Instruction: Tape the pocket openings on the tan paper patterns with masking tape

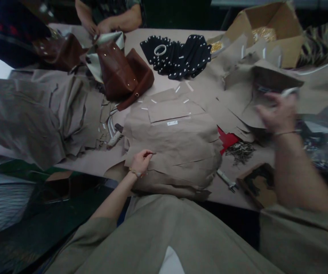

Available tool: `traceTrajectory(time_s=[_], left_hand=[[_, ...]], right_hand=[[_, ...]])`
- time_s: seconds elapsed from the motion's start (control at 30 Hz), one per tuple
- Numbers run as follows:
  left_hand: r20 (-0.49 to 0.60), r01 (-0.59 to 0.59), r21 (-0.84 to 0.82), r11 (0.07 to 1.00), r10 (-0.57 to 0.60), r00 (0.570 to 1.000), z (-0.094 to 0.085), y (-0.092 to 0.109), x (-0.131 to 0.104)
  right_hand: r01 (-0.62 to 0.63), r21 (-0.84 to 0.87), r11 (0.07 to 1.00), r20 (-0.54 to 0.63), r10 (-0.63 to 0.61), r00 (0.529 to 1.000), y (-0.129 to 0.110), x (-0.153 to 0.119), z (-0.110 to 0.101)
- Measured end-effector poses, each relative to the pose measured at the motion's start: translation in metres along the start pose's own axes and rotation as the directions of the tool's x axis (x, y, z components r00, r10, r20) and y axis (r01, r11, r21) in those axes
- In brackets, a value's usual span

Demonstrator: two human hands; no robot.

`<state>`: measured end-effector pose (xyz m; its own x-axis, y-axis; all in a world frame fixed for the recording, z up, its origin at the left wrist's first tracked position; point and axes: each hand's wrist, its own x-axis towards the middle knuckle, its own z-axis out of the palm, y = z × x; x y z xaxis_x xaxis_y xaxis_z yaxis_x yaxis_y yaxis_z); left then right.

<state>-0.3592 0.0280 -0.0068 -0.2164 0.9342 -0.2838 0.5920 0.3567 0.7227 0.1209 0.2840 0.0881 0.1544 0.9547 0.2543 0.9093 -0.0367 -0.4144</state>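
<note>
My left hand rests on a stack of taupe leather-like pieces before me. Its thumb and forefinger pinch a small, thin dark strip. To the right, my right hand reaches over other taupe pieces, thumb and forefinger spread. A raised flap with a dark underside is just beyond its fingers. Beside these fingers is a white curved object; blur hides whether the hand touches it. A flat taupe panel with white strips around it lies on the stack.
Brown bags lie at the back left, near a co-worker's hands. Draped taupe pieces cover the left side. Black pieces with white dots, a cardboard box, a white-handled tool and a small tray are around.
</note>
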Motion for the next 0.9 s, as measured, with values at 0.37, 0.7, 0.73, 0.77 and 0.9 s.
traceTrajectory(time_s=[0.37, 0.7, 0.73, 0.77, 0.9], left_hand=[[0.467, -0.569, 0.394, 0.722, 0.376, 0.8, 0.037, -0.002, -0.025], [0.136, -0.439, 0.238, 0.867, 0.417, 0.898, -0.008, 0.005, -0.03], [0.076, -0.393, 0.2, 0.897, 0.386, 0.919, -0.016, 0.012, -0.029], [0.031, -0.339, 0.156, 0.928, 0.339, 0.94, -0.023, 0.017, -0.026], [0.071, -0.188, -0.03, 0.982, 0.19, 0.979, -0.021, 0.023, 0.006]], right_hand=[[0.704, 0.302, 0.643, 0.552, -0.72, 0.421, -0.126, -0.235, 0.121], [0.78, 0.33, 0.532, 0.446, -0.816, 0.368, -0.147, -0.265, 0.114], [0.779, 0.365, 0.51, 0.44, -0.832, 0.339, -0.158, -0.279, 0.108], [0.772, 0.399, 0.495, 0.445, -0.84, 0.309, -0.168, -0.294, 0.101], [0.657, 0.478, 0.583, 0.462, -0.803, 0.376, -0.182, -0.328, 0.085]])
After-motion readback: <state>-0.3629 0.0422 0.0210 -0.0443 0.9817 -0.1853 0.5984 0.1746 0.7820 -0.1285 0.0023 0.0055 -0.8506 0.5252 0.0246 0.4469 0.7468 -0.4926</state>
